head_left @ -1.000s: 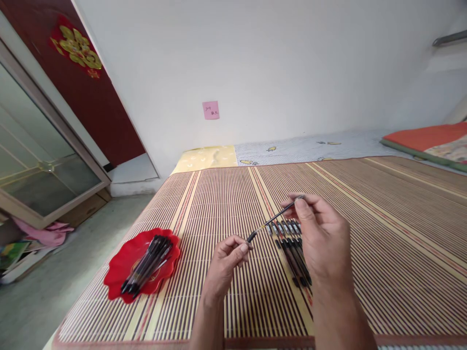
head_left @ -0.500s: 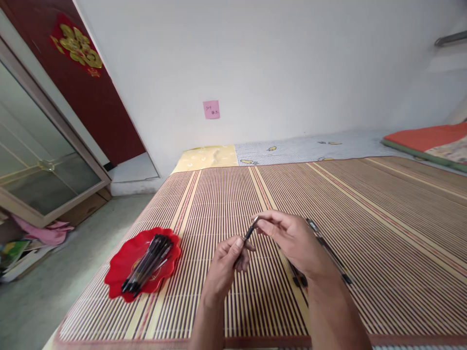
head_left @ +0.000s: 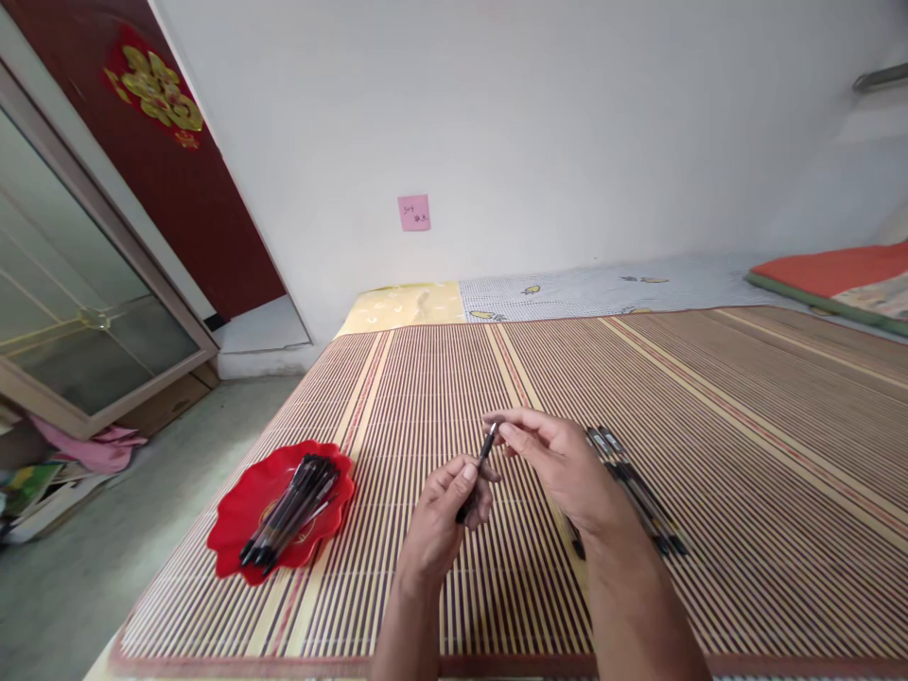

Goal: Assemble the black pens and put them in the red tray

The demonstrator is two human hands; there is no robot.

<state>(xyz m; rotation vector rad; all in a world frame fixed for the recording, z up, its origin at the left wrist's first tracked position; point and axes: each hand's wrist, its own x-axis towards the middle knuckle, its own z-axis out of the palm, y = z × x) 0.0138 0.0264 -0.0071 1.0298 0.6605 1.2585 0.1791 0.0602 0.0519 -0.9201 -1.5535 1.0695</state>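
Note:
Between my two hands is a black pen (head_left: 486, 446), slanting up to the right with its silvery tip on top. My left hand (head_left: 454, 487) is closed round its black barrel. The thumb and fingers of my right hand (head_left: 550, 454) are pinched at the tip end; exactly how they grip it is partly hidden. To the right of my right wrist, some black pens (head_left: 638, 492) lie side by side on the striped mat (head_left: 397, 397). The end of another pen (head_left: 576, 541) shows to the left of that wrist, the rest covered by my hand.
Left of my hands, a red scalloped plate (head_left: 234, 506) holds a bunch of black pens (head_left: 294, 511). A folded orange and green quilt (head_left: 837, 270) lies at the far right. A pink note (head_left: 414, 213) is stuck on the wall. The mat's left edge drops to the floor (head_left: 191, 445).
The pen stands a little steeper, and more of its lower end shows below my left hand. My right forearm has shifted slightly left, uncovering more of the pens beside it.

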